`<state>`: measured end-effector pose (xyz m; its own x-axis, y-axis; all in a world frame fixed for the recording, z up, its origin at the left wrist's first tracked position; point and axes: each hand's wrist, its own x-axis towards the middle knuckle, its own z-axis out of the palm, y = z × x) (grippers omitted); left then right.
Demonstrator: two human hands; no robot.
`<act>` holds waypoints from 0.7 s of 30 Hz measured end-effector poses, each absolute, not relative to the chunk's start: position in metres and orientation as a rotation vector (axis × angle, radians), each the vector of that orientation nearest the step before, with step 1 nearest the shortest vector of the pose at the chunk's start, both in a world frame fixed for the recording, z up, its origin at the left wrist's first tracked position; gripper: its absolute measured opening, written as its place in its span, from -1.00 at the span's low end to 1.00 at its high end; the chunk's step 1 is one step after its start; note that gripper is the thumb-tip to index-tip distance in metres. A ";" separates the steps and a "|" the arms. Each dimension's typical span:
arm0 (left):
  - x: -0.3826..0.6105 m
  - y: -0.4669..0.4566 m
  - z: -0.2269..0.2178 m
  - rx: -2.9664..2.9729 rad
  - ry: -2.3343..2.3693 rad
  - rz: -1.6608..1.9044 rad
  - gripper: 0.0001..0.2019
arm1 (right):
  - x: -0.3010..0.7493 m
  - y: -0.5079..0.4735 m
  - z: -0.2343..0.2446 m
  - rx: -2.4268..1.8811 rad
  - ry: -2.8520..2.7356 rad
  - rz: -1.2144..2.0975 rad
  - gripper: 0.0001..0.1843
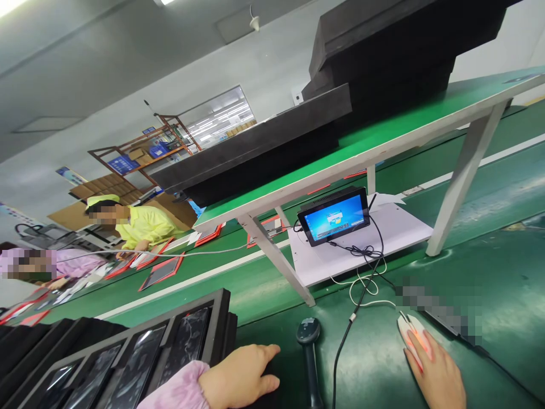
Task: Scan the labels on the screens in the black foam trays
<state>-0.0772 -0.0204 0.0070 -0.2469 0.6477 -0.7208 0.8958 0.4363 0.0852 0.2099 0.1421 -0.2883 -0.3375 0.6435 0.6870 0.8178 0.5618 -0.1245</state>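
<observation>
My right hand (440, 366) rests over a white computer mouse (404, 325) that glows red under my fingers. My left hand (242, 375), in a pink sleeve, hovers with thumb and fingers apart, holding nothing. Left of it lies a black foam tray (221, 309) with several dark, shiny, film-covered panels (140, 358) in its slots. Between my hands is a black handheld barcode scanner (309, 335), its lower end cut off by the frame. A small monitor (335, 217) showing a blue desktop stands ahead on a white shelf (404, 238).
A green-topped raised bench (400, 128) carries black foam trays (395, 74) above the monitor. Cables (368, 253) trail down to the green worktop (264, 335). A partly blurred dark object (443, 312) lies beyond the mouse. Two people sit along the line with red-edged pieces (162, 272).
</observation>
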 end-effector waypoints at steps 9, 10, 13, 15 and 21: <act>-0.077 -0.020 0.006 1.297 1.994 -0.458 -0.42 | 0.206 0.141 -0.270 -1.101 -2.034 -0.412 -0.69; -0.078 -0.021 0.006 1.299 1.993 -0.458 -0.42 | 0.206 0.141 -0.270 -1.096 -2.030 -0.412 -0.69; -0.078 -0.021 0.006 1.296 1.985 -0.473 -0.41 | 0.208 0.140 -0.273 -1.090 -2.035 -0.389 -0.70; -0.078 -0.021 0.006 1.292 1.981 -0.478 -0.41 | 0.209 0.140 -0.276 -1.099 -2.044 -0.366 -0.71; -0.080 -0.023 0.003 1.305 1.998 -0.431 -0.40 | 0.210 0.140 -0.285 -1.137 -2.052 -0.315 -0.71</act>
<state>-0.0800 -0.0231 0.0029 -0.2458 0.6610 -0.7090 0.8946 0.4363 0.0966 0.2099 0.1400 -0.2852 -0.3191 0.6211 0.7158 0.8071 0.5740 -0.1383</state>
